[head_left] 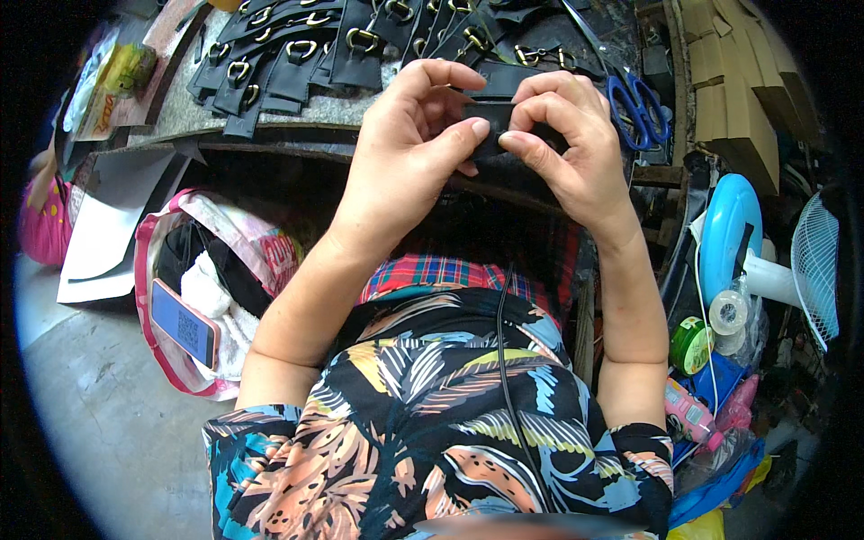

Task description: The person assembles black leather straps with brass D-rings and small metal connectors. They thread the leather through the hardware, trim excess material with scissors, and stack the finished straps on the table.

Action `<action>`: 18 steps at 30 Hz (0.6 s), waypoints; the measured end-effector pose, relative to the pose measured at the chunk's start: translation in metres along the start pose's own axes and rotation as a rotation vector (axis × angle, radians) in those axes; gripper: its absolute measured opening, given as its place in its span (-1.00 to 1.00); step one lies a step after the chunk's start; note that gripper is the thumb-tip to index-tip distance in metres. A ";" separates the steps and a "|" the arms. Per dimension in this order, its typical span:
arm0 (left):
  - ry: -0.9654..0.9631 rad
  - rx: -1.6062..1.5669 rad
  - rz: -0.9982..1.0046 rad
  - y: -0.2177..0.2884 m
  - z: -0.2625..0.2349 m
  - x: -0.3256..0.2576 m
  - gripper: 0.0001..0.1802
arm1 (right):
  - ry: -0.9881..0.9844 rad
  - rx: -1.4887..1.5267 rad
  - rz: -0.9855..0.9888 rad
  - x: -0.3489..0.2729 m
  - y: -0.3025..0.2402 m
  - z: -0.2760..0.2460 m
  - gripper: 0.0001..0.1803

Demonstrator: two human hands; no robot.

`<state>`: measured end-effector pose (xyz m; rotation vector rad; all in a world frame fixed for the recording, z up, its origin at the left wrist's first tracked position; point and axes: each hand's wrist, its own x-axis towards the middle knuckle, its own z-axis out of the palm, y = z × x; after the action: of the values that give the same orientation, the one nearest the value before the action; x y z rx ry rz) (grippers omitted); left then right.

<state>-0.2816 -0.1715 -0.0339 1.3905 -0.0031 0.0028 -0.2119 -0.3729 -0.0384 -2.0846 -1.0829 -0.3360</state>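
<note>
Holding a black strap (493,115) between both hands, the person works just in front of the counter (360,112), which serves as the landmark here. On the counter, beyond the hands, lie many black straps already fitted with brass rings (297,49), spread in overlapping rows; judging from that pile, much of the batch looks finished, while the piece in hand shows no ring and seems still in work. Below the counter's left end sits a pink bag (180,270) with a phone (183,322) lying on it. Blue scissors (637,108) rest at the counter's right end, just beyond the right hand. The left hand (405,148) pinches the strap's left part, thumb meeting fingers. The right hand (567,148) is clenched on its right part, fingertips curled over the top edge.
</note>
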 end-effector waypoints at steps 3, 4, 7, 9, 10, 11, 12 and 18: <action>-0.021 0.001 0.014 0.002 0.000 0.002 -0.57 | 0.020 0.119 0.037 0.001 0.003 0.003 -0.71; -0.025 -0.006 0.020 0.002 0.000 0.002 -0.58 | 0.029 0.160 0.046 0.001 0.004 0.003 -0.71; -0.035 -0.058 0.014 0.002 0.002 0.006 -0.61 | 0.051 0.259 0.092 0.002 0.006 0.004 -0.70; -0.040 -0.088 -0.014 0.003 0.004 0.006 -0.61 | 0.059 0.277 0.093 0.003 0.007 0.005 -0.71; -0.041 -0.093 -0.001 0.003 0.005 0.007 -0.60 | 0.059 0.263 0.073 0.004 0.007 0.005 -0.71; -0.041 -0.098 0.011 0.003 0.005 0.006 -0.60 | 0.066 0.249 0.060 0.004 0.008 0.005 -0.72; -0.041 -0.104 0.024 0.003 0.006 0.006 -0.60 | 0.066 0.248 0.049 0.004 0.008 0.006 -0.72; -0.043 -0.010 0.157 0.002 0.006 0.006 -0.59 | 0.019 0.308 0.101 0.003 0.009 0.003 -0.72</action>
<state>-0.2757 -0.1766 -0.0314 1.3774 -0.1484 0.1035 -0.2035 -0.3722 -0.0437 -1.8490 -0.9481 -0.1295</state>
